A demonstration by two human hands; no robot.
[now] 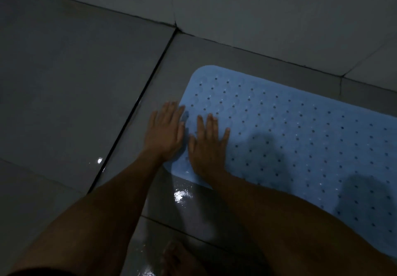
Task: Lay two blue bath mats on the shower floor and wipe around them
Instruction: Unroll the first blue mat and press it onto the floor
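left hand (166,132) and right hand (207,144) lay side by side at frame centre, fingers straight, palms flat, gripping nothing, pressing the rounded end of a light blue perforated rubber bath mat (290,129), which stretched toward the right over wet grey floor tiles (64,95).

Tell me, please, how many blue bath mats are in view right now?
1. A blue perforated rubber bath mat lies on the grey tiled floor near the wall, both hands pressing its left end. A second could lie outside the frame.
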